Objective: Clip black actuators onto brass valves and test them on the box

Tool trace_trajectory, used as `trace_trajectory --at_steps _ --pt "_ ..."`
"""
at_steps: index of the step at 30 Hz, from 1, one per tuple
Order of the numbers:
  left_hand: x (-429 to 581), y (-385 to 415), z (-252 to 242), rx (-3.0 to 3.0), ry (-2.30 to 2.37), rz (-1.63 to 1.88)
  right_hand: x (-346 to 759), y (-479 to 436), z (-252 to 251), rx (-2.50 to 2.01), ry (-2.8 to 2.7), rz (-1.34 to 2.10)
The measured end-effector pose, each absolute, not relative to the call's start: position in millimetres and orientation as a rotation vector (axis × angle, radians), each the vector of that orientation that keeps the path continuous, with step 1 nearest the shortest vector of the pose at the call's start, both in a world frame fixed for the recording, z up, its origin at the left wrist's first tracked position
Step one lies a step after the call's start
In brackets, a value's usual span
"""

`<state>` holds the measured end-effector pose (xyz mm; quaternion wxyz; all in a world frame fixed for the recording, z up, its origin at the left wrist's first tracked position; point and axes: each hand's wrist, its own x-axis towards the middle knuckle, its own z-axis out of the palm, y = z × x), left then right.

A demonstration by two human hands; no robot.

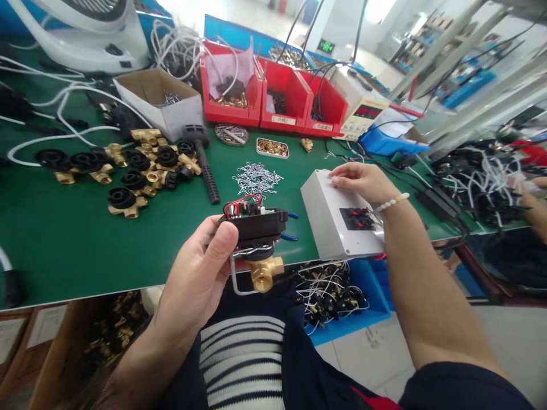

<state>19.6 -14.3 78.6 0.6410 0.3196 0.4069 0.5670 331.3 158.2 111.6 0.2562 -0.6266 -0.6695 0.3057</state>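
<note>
My left hand (pixel 200 265), fingers wrapped round it, holds up a valve actuator (pixel 260 228). Its black housing is uncovered on top, with red wires and small parts showing. Beneath the housing sit a brass valve body (pixel 265 274), a wire clip and a bent metal bracket. My right hand (pixel 361 181) lies over the far end of a grey box (pixel 327 216), thumb and fingertips drawn close together at its top face. Whatever is between those fingertips cannot be made out. Red-and-black terminals (pixel 358 218) show on the box near my wrist. Blue-handled pliers (pixel 290 236) lie partly hidden behind the actuator.
Several brass valves with black caps (pixel 128 193) lie left, near a black mallet (pixel 204 165). Wire clips (pixel 256 179) are piled mid-table. Behind stand red bins (pixel 282 114) and a power supply (pixel 363 114). A blue crate (pixel 329 336) sits below; another person's arm (pixel 534 199) is at right.
</note>
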Motion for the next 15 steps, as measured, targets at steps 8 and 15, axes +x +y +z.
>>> trace_trajectory --at_steps 8,15 --pt "19 -22 77 0.846 0.992 1.329 325 151 105 -1.687 -1.832 0.631" --pt "20 -27 72 0.981 0.948 1.388 326 148 102 -1.690 -1.849 0.533"
